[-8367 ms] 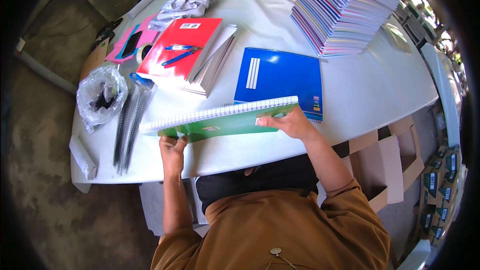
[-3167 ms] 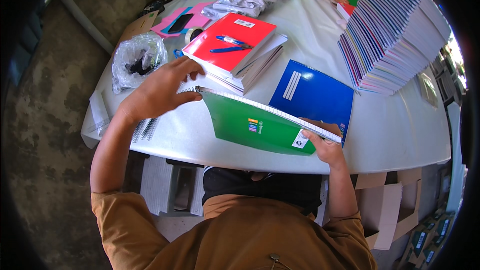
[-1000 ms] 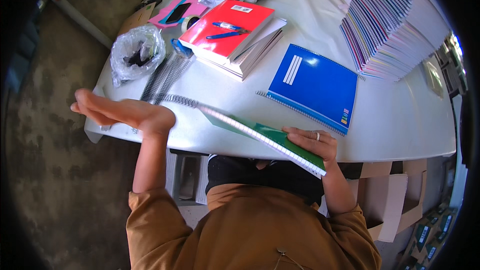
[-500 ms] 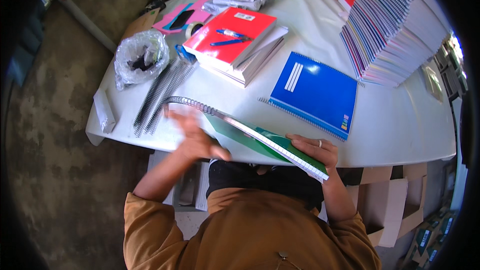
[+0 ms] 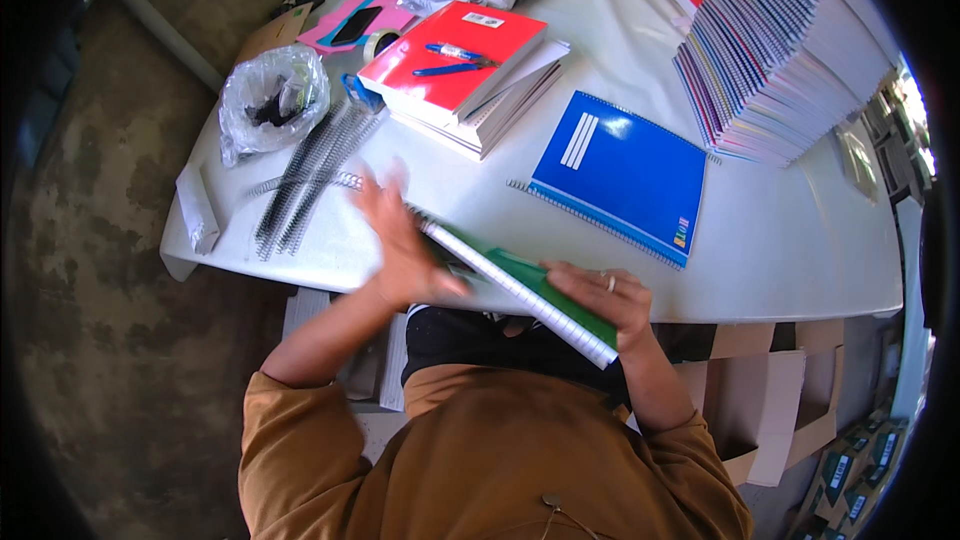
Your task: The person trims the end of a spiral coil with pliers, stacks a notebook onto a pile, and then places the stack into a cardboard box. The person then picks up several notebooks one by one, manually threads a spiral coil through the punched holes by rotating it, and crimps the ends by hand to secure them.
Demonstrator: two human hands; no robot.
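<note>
I have my right hand (image 5: 605, 300) gripping the green notebook (image 5: 530, 285), tilted across the worktop's (image 5: 790, 240) near edge; my left hand (image 5: 400, 248), blurred, spreads open beside the notebook's wire coil (image 5: 347, 180).

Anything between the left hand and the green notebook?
Nothing visible. The left hand, open and motion-blurred, is right at the left end of the green notebook; blur hides whether they touch. The right hand holds the other end. The loose spiral coils lie off to the left.
</note>
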